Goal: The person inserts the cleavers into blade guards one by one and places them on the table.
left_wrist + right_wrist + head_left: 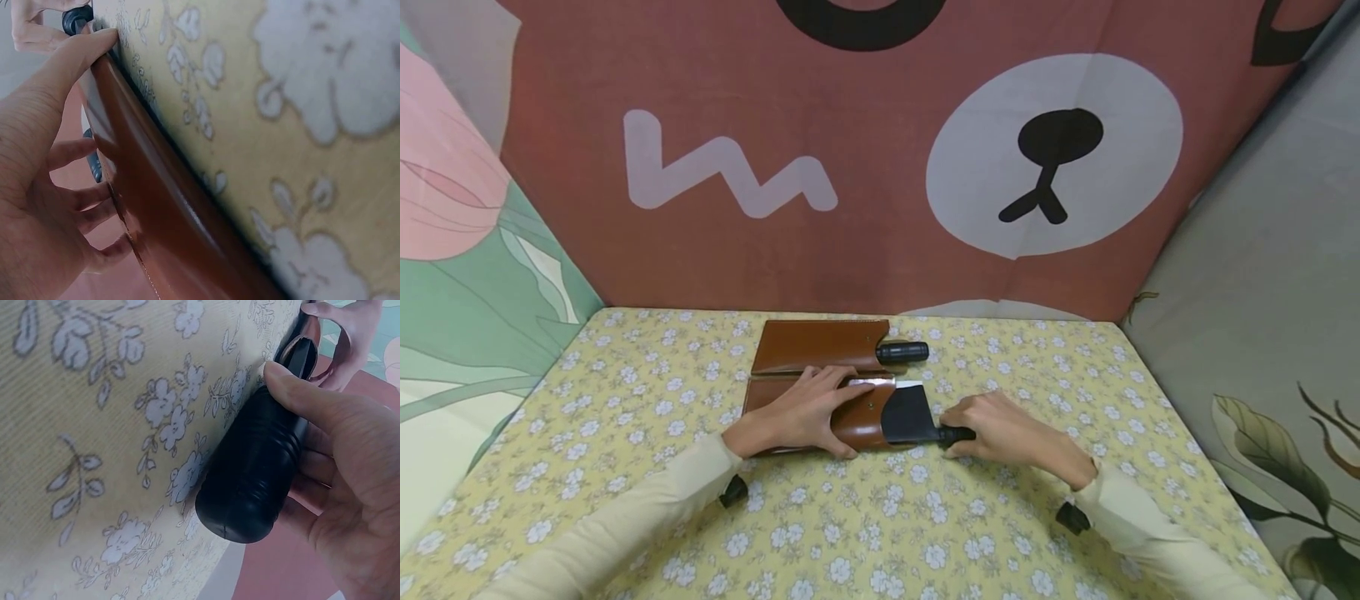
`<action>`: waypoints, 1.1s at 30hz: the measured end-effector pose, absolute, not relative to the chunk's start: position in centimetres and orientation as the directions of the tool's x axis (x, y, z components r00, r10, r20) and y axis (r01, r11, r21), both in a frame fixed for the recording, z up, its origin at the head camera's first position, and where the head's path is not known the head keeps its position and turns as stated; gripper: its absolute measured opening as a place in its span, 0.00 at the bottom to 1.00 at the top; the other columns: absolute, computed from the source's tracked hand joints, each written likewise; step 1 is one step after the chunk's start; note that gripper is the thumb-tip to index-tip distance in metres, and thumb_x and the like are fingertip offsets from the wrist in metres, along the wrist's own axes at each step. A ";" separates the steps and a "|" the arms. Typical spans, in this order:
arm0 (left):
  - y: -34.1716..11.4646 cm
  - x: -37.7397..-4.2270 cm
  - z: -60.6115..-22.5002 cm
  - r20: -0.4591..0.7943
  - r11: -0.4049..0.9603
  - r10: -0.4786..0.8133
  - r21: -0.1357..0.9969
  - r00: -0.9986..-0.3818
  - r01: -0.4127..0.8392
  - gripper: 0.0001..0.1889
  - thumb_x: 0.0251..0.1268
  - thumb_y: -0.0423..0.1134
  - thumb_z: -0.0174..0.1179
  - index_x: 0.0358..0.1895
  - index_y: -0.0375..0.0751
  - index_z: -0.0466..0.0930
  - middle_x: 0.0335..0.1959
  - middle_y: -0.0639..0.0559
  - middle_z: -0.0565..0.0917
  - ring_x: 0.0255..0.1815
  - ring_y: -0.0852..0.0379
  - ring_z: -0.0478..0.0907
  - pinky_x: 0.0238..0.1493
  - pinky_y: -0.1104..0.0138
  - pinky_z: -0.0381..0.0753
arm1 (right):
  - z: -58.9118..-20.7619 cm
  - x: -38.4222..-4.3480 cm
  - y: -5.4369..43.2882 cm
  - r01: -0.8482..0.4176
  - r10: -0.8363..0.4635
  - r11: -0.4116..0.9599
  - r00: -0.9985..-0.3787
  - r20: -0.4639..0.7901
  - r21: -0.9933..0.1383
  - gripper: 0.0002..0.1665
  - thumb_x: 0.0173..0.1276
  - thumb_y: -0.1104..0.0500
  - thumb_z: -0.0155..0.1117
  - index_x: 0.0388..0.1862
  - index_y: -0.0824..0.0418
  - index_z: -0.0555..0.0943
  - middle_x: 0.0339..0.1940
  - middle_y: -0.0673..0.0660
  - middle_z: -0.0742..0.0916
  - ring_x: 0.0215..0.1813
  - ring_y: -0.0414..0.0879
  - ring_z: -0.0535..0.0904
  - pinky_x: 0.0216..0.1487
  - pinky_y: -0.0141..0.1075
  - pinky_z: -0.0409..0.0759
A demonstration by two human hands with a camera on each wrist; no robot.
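A cleaver with a dark blade (908, 414) lies partly inside a brown leather sheath (859, 428), its wide blade showing at the sheath's right-hand mouth. My left hand (805, 415) spans the sheath and grips it, thumb on the near edge and fingers over the far edge. That brown leather (150, 181) fills the middle of the left wrist view. On the right, my right hand (1000, 432) holds the cleaver's black handle (253, 469), thumb on one side and fingers on the other. The blade's left part is hidden in the leather.
Just behind lies a second brown sheath (820, 345) with a black handle (904, 352) sticking out to the right. A yellow flowered cloth (880, 533) covers the table. A printed bear curtain (880, 258) hangs along the back edge, with patterned cloths at both sides.
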State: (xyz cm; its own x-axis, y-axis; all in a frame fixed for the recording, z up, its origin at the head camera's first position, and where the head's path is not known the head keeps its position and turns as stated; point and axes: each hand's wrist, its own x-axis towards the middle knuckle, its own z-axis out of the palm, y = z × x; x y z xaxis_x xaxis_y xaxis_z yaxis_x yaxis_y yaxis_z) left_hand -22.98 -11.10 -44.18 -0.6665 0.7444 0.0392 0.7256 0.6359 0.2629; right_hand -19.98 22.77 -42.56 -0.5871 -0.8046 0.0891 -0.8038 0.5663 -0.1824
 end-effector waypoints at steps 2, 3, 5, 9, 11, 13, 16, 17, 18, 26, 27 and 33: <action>-11.1 -23.0 -44.2 0.040 0.635 0.745 0.264 -0.666 0.726 0.56 0.50 0.68 0.78 0.81 0.48 0.66 0.77 0.39 0.66 0.76 0.40 0.64 0.67 0.40 0.65 | -42.5 -20.0 22.6 -0.803 -0.805 0.565 -0.587 0.087 -0.191 0.20 0.66 0.48 0.78 0.51 0.58 0.90 0.43 0.54 0.92 0.32 0.36 0.82 0.28 0.27 0.70; -11.1 -23.1 -44.2 0.041 0.635 0.745 0.264 -0.666 0.726 0.56 0.50 0.68 0.78 0.81 0.48 0.66 0.77 0.39 0.66 0.76 0.40 0.65 0.67 0.40 0.65 | -42.5 -20.0 22.5 -0.802 -0.804 0.566 -0.588 0.085 -0.194 0.19 0.66 0.48 0.78 0.50 0.58 0.90 0.43 0.54 0.92 0.31 0.35 0.80 0.28 0.27 0.69; -11.0 -23.1 -44.2 0.043 0.635 0.745 0.259 -0.666 0.728 0.55 0.50 0.68 0.78 0.81 0.49 0.66 0.77 0.40 0.66 0.76 0.41 0.65 0.67 0.41 0.65 | -42.4 -20.0 22.2 -0.802 -0.805 0.565 -0.588 0.083 -0.196 0.18 0.66 0.48 0.78 0.48 0.57 0.90 0.41 0.52 0.92 0.29 0.32 0.76 0.28 0.26 0.66; -10.9 -23.2 -44.2 0.040 0.638 0.743 0.260 -0.668 0.725 0.55 0.51 0.68 0.77 0.81 0.50 0.66 0.77 0.40 0.66 0.76 0.41 0.65 0.67 0.41 0.65 | -42.5 -20.1 21.9 -0.804 -0.808 0.561 -0.584 0.079 -0.200 0.15 0.66 0.48 0.78 0.44 0.55 0.89 0.35 0.49 0.90 0.25 0.29 0.66 0.26 0.25 0.60; -10.9 -23.2 -44.2 0.037 0.641 0.740 0.265 -0.672 0.721 0.55 0.51 0.68 0.77 0.81 0.50 0.66 0.77 0.40 0.66 0.77 0.41 0.64 0.68 0.41 0.64 | -42.5 -20.1 21.7 -0.808 -0.812 0.554 -0.577 0.083 -0.201 0.13 0.66 0.48 0.78 0.42 0.55 0.88 0.33 0.48 0.88 0.25 0.30 0.65 0.27 0.26 0.60; -10.8 -23.1 -44.2 0.032 0.640 0.740 0.276 -0.672 0.717 0.55 0.51 0.68 0.77 0.81 0.51 0.66 0.78 0.39 0.66 0.78 0.41 0.64 0.70 0.39 0.63 | -42.5 -20.2 21.3 -0.809 -0.815 0.549 -0.574 0.083 -0.208 0.14 0.67 0.48 0.78 0.43 0.55 0.89 0.33 0.48 0.88 0.25 0.30 0.65 0.27 0.26 0.60; -10.5 -23.1 -44.1 0.029 0.634 0.741 0.299 -0.671 0.713 0.54 0.51 0.68 0.77 0.81 0.51 0.66 0.79 0.38 0.65 0.79 0.40 0.63 0.73 0.35 0.60 | -42.4 -20.2 20.7 -0.807 -0.814 0.549 -0.575 0.080 -0.219 0.17 0.67 0.48 0.77 0.47 0.57 0.90 0.34 0.49 0.89 0.26 0.30 0.68 0.26 0.26 0.62; -10.5 -23.1 -44.2 0.030 0.632 0.742 0.301 -0.670 0.714 0.55 0.51 0.68 0.77 0.81 0.51 0.66 0.79 0.38 0.65 0.79 0.39 0.63 0.73 0.34 0.59 | -42.4 -20.2 20.5 -0.805 -0.812 0.552 -0.578 0.078 -0.219 0.18 0.67 0.48 0.77 0.49 0.58 0.90 0.35 0.50 0.90 0.27 0.30 0.70 0.26 0.25 0.63; -10.4 -23.1 -44.2 0.029 0.631 0.742 0.308 -0.669 0.712 0.55 0.51 0.68 0.77 0.81 0.51 0.66 0.79 0.37 0.65 0.79 0.39 0.63 0.74 0.33 0.58 | -42.4 -20.2 20.3 -0.801 -0.810 0.555 -0.582 0.075 -0.222 0.20 0.67 0.47 0.77 0.51 0.58 0.90 0.37 0.51 0.91 0.28 0.30 0.71 0.26 0.25 0.65; -10.5 -23.1 -44.4 0.033 0.637 0.742 0.280 -0.670 0.719 0.55 0.50 0.69 0.77 0.81 0.53 0.66 0.78 0.39 0.67 0.78 0.40 0.64 0.72 0.36 0.61 | -42.3 -19.9 20.1 -0.757 -0.781 0.594 -0.624 0.032 -0.271 0.23 0.67 0.47 0.77 0.55 0.59 0.90 0.45 0.54 0.92 0.33 0.33 0.78 0.26 0.26 0.68; -10.5 -23.1 -44.5 0.034 0.637 0.742 0.276 -0.670 0.719 0.54 0.50 0.69 0.77 0.81 0.53 0.66 0.78 0.39 0.67 0.78 0.40 0.64 0.72 0.36 0.62 | -42.3 -19.9 20.2 -0.755 -0.779 0.599 -0.627 0.025 -0.268 0.24 0.67 0.46 0.77 0.55 0.60 0.89 0.47 0.55 0.91 0.35 0.35 0.80 0.27 0.26 0.70; -10.6 -23.1 -44.5 0.044 0.629 0.742 0.299 -0.668 0.718 0.54 0.51 0.68 0.77 0.81 0.53 0.66 0.78 0.39 0.67 0.78 0.40 0.65 0.71 0.35 0.61 | -42.0 -19.7 21.4 -0.740 -0.751 0.651 -0.661 0.002 -0.168 0.24 0.61 0.45 0.81 0.51 0.57 0.90 0.42 0.51 0.89 0.35 0.37 0.79 0.30 0.30 0.72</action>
